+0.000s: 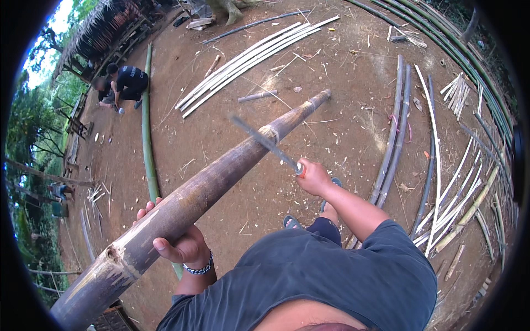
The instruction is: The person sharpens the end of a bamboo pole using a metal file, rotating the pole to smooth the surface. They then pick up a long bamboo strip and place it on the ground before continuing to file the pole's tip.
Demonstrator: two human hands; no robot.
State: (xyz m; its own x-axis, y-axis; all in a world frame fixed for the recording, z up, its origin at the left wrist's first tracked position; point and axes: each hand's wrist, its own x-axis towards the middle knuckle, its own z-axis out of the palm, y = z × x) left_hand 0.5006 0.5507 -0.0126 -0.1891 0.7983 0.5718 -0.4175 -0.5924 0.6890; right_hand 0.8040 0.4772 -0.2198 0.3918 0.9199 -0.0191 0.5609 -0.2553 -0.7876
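A thick brown bamboo pole (205, 185) slants across the view from the lower left to the upper middle. My left hand (189, 245) grips it from beneath, fingertips showing on the far side and thumb on the near side. A pale, scraped ring (269, 133) marks a joint farther along the pole. In my right hand (313, 177) is a machete (280, 154), its handle mostly hidden by my fingers. The slightly blurred blade lies across the pole at that joint; whether it touches cannot be made out.
Pale split bamboo strips (251, 60) lie on the dirt ground ahead. A long green bamboo pole (147, 132) runs along the left, where two people (130, 83) crouch. Dark bamboo poles (393, 132) and more strips (455, 193) lie to the right.
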